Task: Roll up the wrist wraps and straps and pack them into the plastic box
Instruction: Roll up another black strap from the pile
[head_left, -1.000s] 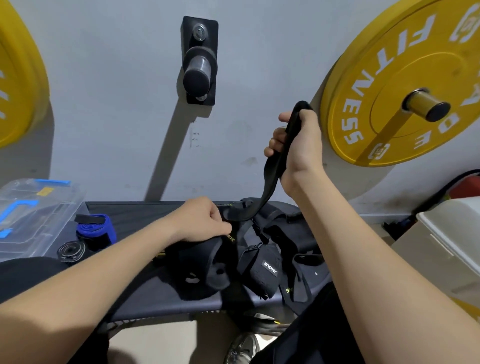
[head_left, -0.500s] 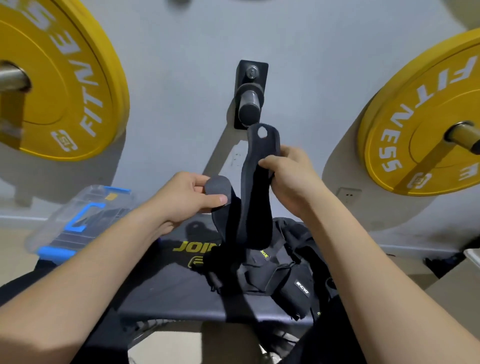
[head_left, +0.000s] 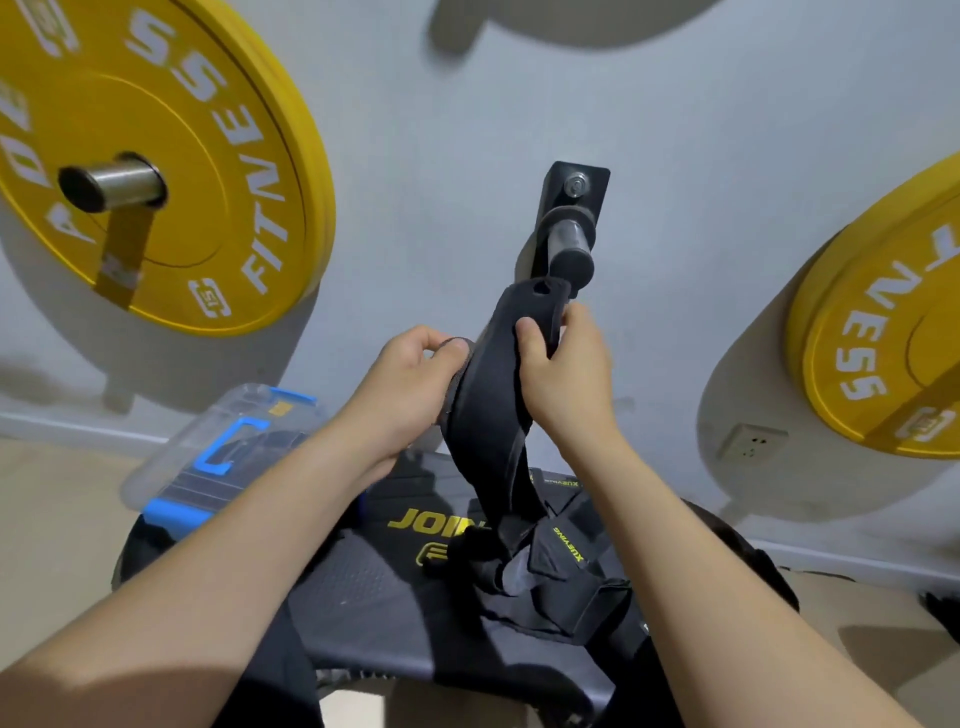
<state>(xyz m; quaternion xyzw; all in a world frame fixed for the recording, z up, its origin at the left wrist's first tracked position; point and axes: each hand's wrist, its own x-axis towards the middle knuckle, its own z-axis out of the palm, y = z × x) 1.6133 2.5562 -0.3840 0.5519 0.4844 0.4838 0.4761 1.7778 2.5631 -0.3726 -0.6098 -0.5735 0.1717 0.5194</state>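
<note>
Black strap (head_left: 498, 415) held up over the middle of the worktop (head_left: 374, 597), its lower part hanging down to the pile of straps (head_left: 550, 587) lying there. My right hand (head_left: 566, 379) pinches the top end by the hole. My left hand (head_left: 410, 384) grips the other end, just beside it. Plastic box (head_left: 176, 462) at the worktop's far left corner. Yellow plate (head_left: 171, 156) on the wall behind.

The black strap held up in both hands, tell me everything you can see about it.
The black strap is a wide band of soft, fabric-like material with a hole near its top end. It stands nearly upright above the bench, leaning slightly right. The right hand pinches its upper end, the left hand grips its left edge, and its lower end hangs into the pile of black straps on the bench.
</note>
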